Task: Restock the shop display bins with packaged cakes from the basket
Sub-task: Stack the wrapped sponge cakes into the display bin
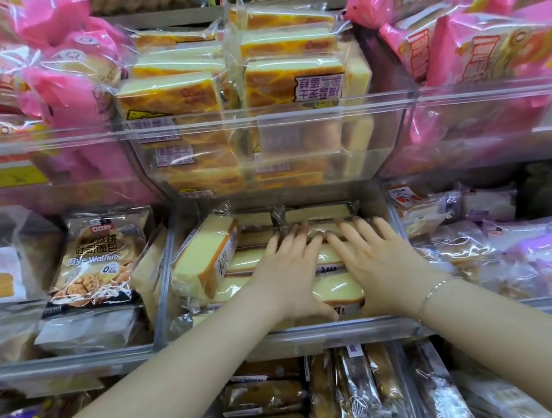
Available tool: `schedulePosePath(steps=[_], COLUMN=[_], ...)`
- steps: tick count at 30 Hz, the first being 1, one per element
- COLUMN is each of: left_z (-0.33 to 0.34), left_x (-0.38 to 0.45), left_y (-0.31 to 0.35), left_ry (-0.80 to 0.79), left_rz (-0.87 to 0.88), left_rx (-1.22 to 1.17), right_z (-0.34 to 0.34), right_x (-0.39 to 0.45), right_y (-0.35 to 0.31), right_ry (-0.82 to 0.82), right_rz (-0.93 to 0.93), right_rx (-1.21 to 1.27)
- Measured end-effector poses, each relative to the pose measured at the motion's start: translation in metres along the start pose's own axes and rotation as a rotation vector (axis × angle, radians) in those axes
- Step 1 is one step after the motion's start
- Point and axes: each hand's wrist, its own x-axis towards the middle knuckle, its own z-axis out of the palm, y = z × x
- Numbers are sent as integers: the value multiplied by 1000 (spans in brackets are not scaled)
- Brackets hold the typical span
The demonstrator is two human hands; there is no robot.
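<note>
Several pale yellow packaged cakes [206, 256] fill a clear plastic display bin [340, 333] in the middle shelf row. My left hand [287, 270] lies flat on the stacked packs, fingers spread and straight. Beside it, my right hand [374, 262] presses down on the same packs with straight fingers; a thin bracelet is on that wrist. One cake pack stands on its side at the bin's left. The basket is out of view.
Above hangs a clear bin of orange-topped cake packs [280, 84], flanked by pink packs [53, 93]. A Rye Walnuts bag [98, 259] sits in the bin to the left. Brown loaf packs [343, 404] fill the lower bin. Purple-wrapped packs [506, 251] lie to the right.
</note>
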Motion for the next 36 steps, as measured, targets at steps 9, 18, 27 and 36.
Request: schedulePosePath(steps=[9, 18, 27, 36], left_z=[0, -2, -7, -44], left_x=[-5, 2, 14, -44], left_y=[0, 2, -13, -33], left_ry=[-10, -136, -155, 479], left_rz=[-68, -120, -62, -96], left_rx=[79, 30, -15, -76], right_z=[-2, 1, -10, -32], right_x=[21, 25, 29, 17], right_y=[1, 4, 7, 7], right_ry=[-112, -142, -325, 60], right_rz=[-47, -37, 53, 80], right_rx=[74, 158, 349, 1032])
